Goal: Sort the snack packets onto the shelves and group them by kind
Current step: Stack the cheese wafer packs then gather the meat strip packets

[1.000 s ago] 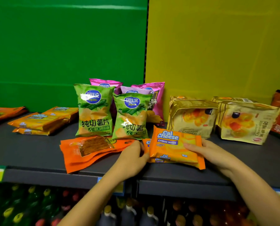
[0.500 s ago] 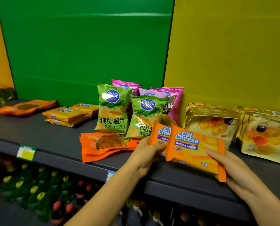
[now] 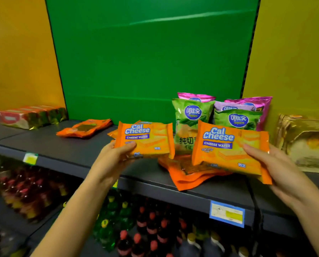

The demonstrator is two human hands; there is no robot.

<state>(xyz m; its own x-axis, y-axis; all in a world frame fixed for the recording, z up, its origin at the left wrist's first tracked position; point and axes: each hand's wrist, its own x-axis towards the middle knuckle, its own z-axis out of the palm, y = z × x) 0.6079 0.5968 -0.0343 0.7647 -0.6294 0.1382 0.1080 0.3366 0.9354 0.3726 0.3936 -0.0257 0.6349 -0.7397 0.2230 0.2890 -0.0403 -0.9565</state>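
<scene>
The shelf (image 3: 62,145) runs wide and grey, with bare space on its left part in front of the green panel (image 3: 145,62). Chip bags (image 3: 192,115) stand at the back. Each hand holds a wafer pack clear above the shelf, long axis across. The left pack (image 3: 147,140), orange and glossy, is nearer that gap; the right pack (image 3: 229,149) hangs over flat orange pouches (image 3: 186,175). The left hand (image 3: 112,160) pinches its pack's lower corner, thumb on top. The right hand (image 3: 281,173) cups the other's end, fingers pressed together underneath.
</scene>
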